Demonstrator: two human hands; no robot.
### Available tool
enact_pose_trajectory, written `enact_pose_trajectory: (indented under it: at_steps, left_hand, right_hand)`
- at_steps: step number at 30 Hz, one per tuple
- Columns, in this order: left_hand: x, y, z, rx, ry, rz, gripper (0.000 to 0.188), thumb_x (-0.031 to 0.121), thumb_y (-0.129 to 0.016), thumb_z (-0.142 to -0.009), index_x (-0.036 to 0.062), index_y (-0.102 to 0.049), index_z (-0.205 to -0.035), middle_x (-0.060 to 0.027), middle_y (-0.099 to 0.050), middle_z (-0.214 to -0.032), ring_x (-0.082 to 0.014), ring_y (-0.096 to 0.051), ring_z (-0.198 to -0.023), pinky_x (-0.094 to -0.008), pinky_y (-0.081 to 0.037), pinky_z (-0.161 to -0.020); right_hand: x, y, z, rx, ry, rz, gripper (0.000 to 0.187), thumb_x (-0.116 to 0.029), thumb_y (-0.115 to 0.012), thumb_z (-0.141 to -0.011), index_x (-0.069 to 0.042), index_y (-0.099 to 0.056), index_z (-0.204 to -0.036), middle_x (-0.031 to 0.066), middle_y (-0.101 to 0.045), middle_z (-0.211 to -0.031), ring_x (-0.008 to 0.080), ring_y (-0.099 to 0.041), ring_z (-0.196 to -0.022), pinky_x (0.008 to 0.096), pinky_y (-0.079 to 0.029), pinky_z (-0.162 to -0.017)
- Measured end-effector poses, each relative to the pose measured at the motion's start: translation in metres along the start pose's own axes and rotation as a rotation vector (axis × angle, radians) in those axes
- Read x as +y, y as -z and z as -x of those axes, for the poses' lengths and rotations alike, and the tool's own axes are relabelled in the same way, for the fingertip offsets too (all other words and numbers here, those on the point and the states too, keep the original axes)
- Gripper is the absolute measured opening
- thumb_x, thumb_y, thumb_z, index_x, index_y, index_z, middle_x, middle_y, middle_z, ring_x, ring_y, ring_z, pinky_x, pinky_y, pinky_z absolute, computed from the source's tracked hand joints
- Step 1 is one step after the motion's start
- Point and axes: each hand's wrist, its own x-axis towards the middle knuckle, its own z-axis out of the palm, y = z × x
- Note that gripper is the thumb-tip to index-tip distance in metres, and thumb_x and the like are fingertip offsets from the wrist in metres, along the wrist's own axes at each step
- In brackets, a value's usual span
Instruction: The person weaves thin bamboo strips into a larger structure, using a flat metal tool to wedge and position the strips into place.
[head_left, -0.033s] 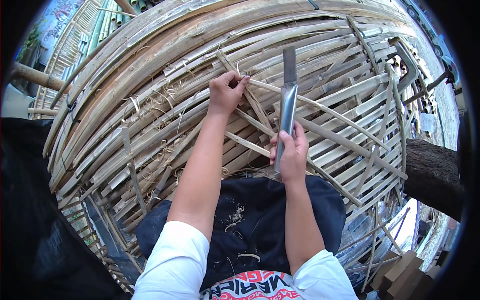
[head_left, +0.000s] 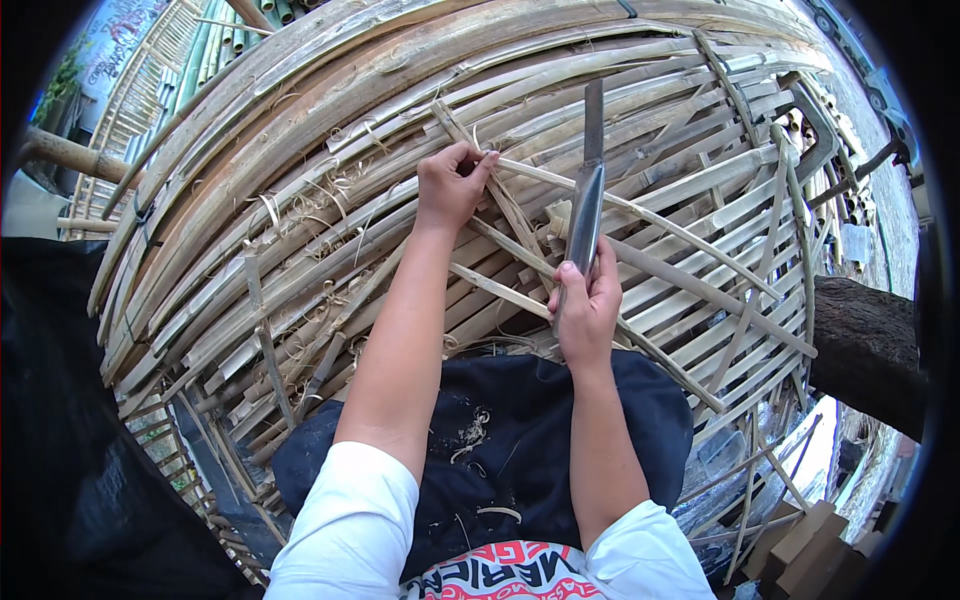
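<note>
A slender bamboo strip point(head_left: 537, 172) slants across a mass of split bamboo, its near end pinched between the thumb and fingers of a worker's left hand point(head_left: 452, 185), the grip closed tight on it. From there the strip runs down to the right, passing behind a long-bladed knife point(head_left: 586, 215) with a shiny metal handle. The right hand point(head_left: 588, 305) has its grip wrapped around the lower part of that handle, blade pointing up and away from the body; whether the metal touches the strip cannot be told from this angle. Just beside the knife, a thicker rod point(head_left: 720, 293) crosses the slats at a similar slant. Curled shavings point(head_left: 320, 205) litter the bamboo to the left of the hands, and more pale scraps point(head_left: 472, 430) dot the black cloth point(head_left: 540, 400) over the worker's lap. Long split lengths point(head_left: 400, 75) arch across the far side. A thick, dark log point(head_left: 868, 335) juts in at right, brown blocks point(head_left: 800, 550) sit at lower right, and greenish poles point(head_left: 205, 60) stand at upper left. At the blurred upper right edge is what appears to be a vehicle point(head_left: 878, 85).
</note>
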Motion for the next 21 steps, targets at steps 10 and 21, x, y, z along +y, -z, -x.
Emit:
enact_pose_trajectory:
  at_steps: [10,21]
  left_hand:
    - [0.0,0.0,0.0,-0.005,0.021,0.035,0.023,0.018,-0.08,-0.087,0.001,-0.069,-0.075,0.0001,-0.06,-0.058,-0.0042,-0.049,-0.055,-0.0245,-0.039,-0.052]
    - [-0.008,0.0,0.0,-0.005,-0.034,0.079,0.015,0.008,-0.074,-0.086,-0.0002,-0.067,-0.075,0.0022,-0.058,-0.057,-0.0024,-0.048,-0.055,-0.0239,-0.039,-0.052]
  right_hand:
    - [0.005,-0.017,0.006,0.096,0.537,0.676,0.068,0.002,-0.062,-0.082,-0.01,-0.045,-0.147,0.02,-0.065,-0.104,0.0382,-0.067,-0.087,0.0438,-0.053,-0.081]
    - [-0.007,-0.024,0.026,0.132,0.498,1.048,0.062,0.002,-0.064,-0.084,-0.019,-0.053,-0.142,0.0158,-0.058,-0.099,0.0368,-0.065,-0.082,0.0473,-0.053,-0.07]
